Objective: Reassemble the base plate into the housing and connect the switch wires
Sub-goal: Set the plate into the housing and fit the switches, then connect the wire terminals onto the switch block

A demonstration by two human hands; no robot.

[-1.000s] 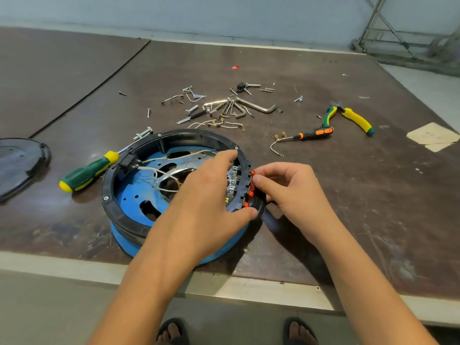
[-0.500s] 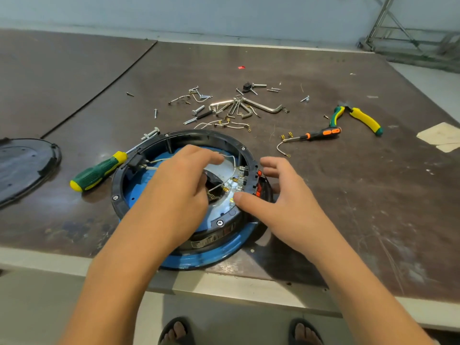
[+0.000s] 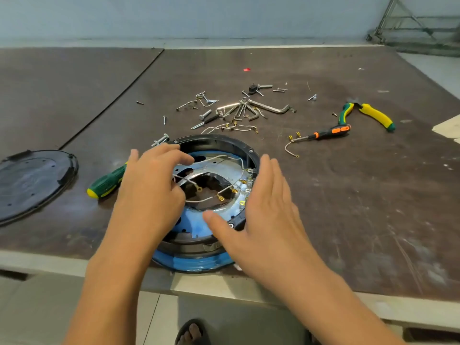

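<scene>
Housing, a black ring on a blue body, sits at 6 o'clock on our worktop, right at the near edge. Inside it lies the plate, silver and blue with a big middle opening; we cannot tell whether it is fully seated. Thin wires with brass terminals trail loose across that opening, and the switch tabs line the inner wall at 3 o'clock.

Our left hand hovers over the plate from 9 o'clock, its grip curled close to one wire; whether it pinches that wire we cannot tell. Our right hand lies along the outside of the ring from 3 to 5 o'clock, grip flat and spread, holding nothing.

We judge the step to be settling the plate and sorting the wires. To do it well, we should brace the ring with the right hand so it cannot slide off the edge, lift every wire clear before pressing the plate down, and line up its holes with the ring. Each terminal then goes straight onto its tab, held by the brass, not tugged by the wire. A screwdriver waits at 9 o'clock, screws at 12.
</scene>
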